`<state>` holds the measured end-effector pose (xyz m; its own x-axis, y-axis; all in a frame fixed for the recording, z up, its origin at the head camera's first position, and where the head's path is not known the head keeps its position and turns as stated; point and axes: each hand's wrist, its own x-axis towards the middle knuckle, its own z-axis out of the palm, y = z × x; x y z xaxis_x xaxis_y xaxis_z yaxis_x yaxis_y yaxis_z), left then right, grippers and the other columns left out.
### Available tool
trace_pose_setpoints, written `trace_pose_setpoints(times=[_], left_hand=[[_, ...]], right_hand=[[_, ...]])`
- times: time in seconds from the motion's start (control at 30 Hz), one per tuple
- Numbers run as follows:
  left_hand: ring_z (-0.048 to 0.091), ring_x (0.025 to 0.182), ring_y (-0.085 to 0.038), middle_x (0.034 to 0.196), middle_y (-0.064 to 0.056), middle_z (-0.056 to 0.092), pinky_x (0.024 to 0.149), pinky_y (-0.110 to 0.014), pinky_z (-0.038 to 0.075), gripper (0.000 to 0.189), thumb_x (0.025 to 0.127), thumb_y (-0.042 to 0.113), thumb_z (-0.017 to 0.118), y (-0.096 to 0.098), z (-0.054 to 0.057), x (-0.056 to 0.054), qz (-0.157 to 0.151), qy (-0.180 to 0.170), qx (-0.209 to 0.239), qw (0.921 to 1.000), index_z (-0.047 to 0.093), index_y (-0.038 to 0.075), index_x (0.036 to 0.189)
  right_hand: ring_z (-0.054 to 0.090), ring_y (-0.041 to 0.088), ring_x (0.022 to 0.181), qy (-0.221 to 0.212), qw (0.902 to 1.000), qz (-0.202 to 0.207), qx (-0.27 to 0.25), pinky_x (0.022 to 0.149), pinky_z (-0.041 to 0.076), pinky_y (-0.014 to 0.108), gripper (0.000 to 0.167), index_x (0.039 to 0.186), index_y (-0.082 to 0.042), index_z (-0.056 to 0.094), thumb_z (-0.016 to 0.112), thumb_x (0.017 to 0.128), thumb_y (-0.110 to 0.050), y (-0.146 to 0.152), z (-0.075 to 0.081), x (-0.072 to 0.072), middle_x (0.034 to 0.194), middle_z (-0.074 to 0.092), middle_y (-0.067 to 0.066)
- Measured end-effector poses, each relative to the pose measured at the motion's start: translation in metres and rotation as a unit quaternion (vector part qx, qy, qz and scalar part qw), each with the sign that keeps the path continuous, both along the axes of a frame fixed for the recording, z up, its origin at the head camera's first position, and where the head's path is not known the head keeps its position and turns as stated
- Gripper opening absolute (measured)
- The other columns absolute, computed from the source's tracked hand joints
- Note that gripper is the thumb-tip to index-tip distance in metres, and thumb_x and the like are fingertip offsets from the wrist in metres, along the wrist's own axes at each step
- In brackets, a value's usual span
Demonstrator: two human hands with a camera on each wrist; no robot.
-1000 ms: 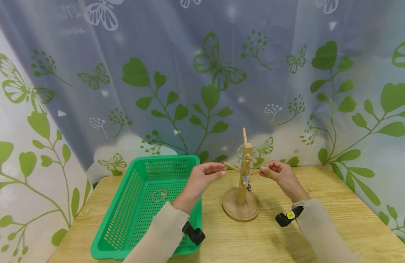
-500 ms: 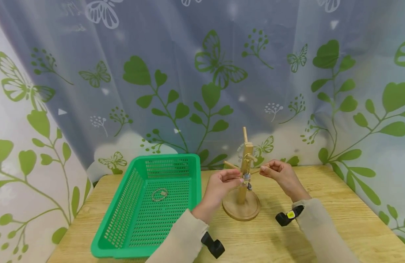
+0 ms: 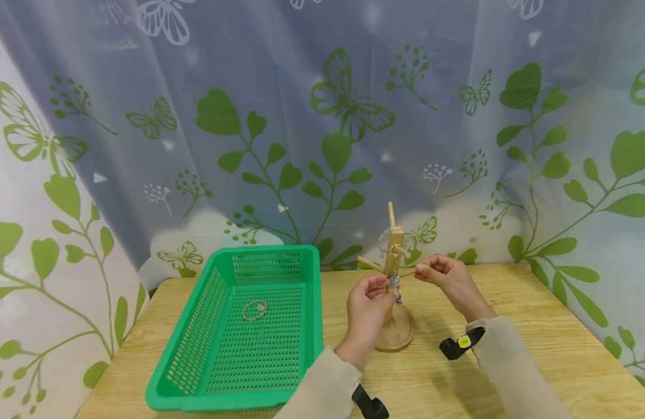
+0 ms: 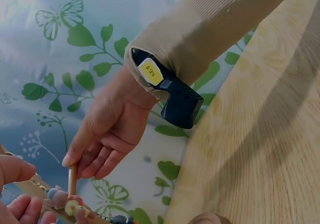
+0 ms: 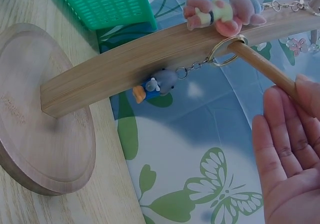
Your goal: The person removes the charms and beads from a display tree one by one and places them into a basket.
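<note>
My right hand pinches the tip of a wooden peg on a wooden display stand. On that peg, close to the post, hangs the gold ring of a keychain with a small grey-headed figure in blue. Another keychain with a pink and yellow figure hangs from a higher peg by a silver chain. In the head view my left hand is beside the post, fingers loosely curled and right by the hanging figures. Its fingertips show left of the pink figure in the left wrist view.
A green plastic basket stands left of the stand, with a beaded bracelet inside. The stand's round base rests on the wooden table. A patterned curtain hangs behind the table.
My left hand has moved right and down, from the left peg's tip to beside the post and hanging figures, its fingers curling more. The right hand stays on its peg.
</note>
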<state>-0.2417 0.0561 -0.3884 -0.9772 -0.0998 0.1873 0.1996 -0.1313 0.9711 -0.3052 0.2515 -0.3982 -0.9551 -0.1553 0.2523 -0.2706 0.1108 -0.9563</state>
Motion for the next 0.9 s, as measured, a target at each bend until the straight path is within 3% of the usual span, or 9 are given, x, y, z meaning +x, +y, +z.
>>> trace_pose_setpoints(times=[0.3, 0.6, 0.9], left_hand=[[0.059, 0.09, -0.019, 0.099, -0.007, 0.065, 0.078, -0.028, 0.049, 0.029, 0.074, -0.001, 0.074, 0.009, -0.011, -0.007, 0.058, 0.001, -0.019, 0.9981, 0.066, 0.0, 0.101], [0.056, 0.089, -0.017, 0.095, -0.003, 0.061, 0.084, -0.039, 0.046, 0.03, 0.072, -0.001, 0.075, 0.019, -0.015, -0.016, 0.073, -0.008, -0.009, 0.9973, 0.062, 0.004, 0.099], [0.052, 0.083, -0.016, 0.093, -0.003, 0.059, 0.077, -0.032, 0.044, 0.033, 0.07, -0.003, 0.074, 0.024, -0.016, -0.021, 0.085, -0.025, 0.019, 0.9959, 0.058, 0.006, 0.097]], right_hand=[[0.068, 0.01, 0.083, -0.002, 1.0, 0.004, -0.007, 0.079, 0.054, 0.024, 0.01, 0.09, -0.005, 0.063, 0.064, 0.091, -0.015, -0.001, 0.0, 0.0, 0.085, 0.068, -0.004], [0.068, 0.011, 0.084, -0.009, 0.9999, -0.003, -0.009, 0.082, 0.054, 0.028, 0.011, 0.09, -0.005, 0.063, 0.064, 0.091, -0.016, -0.001, 0.0, -0.001, 0.085, 0.068, -0.005], [0.068, 0.009, 0.084, 0.001, 1.0, 0.001, -0.003, 0.085, 0.053, 0.03, 0.013, 0.09, -0.005, 0.062, 0.064, 0.091, -0.017, 0.001, -0.003, -0.002, 0.085, 0.068, -0.006]])
